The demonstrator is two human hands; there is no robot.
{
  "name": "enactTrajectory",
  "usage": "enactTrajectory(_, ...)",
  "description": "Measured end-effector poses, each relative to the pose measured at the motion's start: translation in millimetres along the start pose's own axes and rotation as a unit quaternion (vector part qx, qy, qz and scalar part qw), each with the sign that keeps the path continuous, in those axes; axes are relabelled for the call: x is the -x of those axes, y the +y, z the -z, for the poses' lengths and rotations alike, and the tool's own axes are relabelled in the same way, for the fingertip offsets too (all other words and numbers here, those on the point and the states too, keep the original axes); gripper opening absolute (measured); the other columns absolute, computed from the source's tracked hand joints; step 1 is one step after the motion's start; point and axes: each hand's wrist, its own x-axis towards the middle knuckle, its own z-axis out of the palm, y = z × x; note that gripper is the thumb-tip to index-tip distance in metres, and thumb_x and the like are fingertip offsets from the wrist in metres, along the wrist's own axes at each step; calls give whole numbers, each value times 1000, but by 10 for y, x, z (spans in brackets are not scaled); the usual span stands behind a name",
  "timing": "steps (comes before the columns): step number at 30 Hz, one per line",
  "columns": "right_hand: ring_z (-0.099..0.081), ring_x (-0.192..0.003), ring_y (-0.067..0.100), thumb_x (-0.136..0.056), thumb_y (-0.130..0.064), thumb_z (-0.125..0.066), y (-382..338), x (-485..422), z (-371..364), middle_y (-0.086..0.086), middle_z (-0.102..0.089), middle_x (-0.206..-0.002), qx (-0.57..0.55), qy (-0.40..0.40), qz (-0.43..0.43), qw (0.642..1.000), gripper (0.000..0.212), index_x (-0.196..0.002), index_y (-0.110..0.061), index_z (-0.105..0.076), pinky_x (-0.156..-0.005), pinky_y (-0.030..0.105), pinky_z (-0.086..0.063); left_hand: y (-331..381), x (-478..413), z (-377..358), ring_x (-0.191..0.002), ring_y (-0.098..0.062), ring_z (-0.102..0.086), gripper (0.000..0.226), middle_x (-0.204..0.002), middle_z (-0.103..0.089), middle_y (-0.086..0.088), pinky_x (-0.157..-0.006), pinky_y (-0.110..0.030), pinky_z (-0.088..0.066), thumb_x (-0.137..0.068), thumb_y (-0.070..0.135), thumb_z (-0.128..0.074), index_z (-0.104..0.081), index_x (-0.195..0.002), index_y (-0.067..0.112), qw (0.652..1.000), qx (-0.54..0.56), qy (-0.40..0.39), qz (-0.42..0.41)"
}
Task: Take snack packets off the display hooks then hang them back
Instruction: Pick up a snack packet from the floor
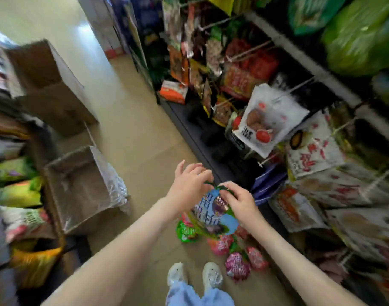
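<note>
Snack packets [236, 267] on tan aisle floor [133, 133]

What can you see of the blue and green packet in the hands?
The blue and green packet looks like glossy plastic film, blue-faced with pale printed characters, a dark round picture and green edges. It hangs from its top edge in front of the person, above the floor, blurred by motion. The right hand pinches its green top edge; the left hand seems to pinch the same edge beside it.
</note>
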Motion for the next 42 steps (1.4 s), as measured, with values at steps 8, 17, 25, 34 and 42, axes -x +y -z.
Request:
enactTrajectory(8,-57,-74,19,-89,-17,-61,-1350,394,635,6,-62,-77,33,81,75,993,7,-82,-14,-63,-67,31,-42,572,17,1326,-70,-20,-49,19,-71,-54,3,-67,-36,-41,-90,18,-57,-41,-79,20,988,145,-45,-32)
enactTrajectory(17,-59,-68,22,-92,-23,-57,-2284,665,829,5,-63,-72,-14,277,101,956,14,-78,-25,-59,-63,34,-44,971,-286,2427,-93,-22,-60,22,-102,-65,-4,-77,-35,-49,-95,29,-50,-60,-108,15,975,27,-17,-219)
enactTrajectory(25,-54,-65,4,-91,-21,-59,-2309,919,1425,-9,-59,-70,-9,407,84,909,18,-75,-29,-55,-60,21,-39,1778,-567,2454,-92,-22,-59,22,-99,-63,-4,-69,-30,-43,-94,30,-49,-61,-102,12,963,45,21,-266)
enactTrajectory(34,-59,-73,12,-90,-23,-61,-1844,956,2014,-4,-63,-75,-46,468,7,883,12,-78,-22,-61,-62,25,-41,2162,-891,2107,-92,-15,-61,30,-108,-65,0,-78,-28,-50,-93,35,-53,-61,-115,16,954,127,8,-271)
enactTrajectory(42,-61,-88,14,-89,-19,-61,-1801,574,2345,1,-64,-93,-97,513,-3,853,17,-105,-14,-64,-69,21,-44,2144,-1409,2054,-122,-22,-47,50,-139,-46,-6,-96,-30,-40,-95,26,-50,-36,-142,21,943,54,-54,-325)
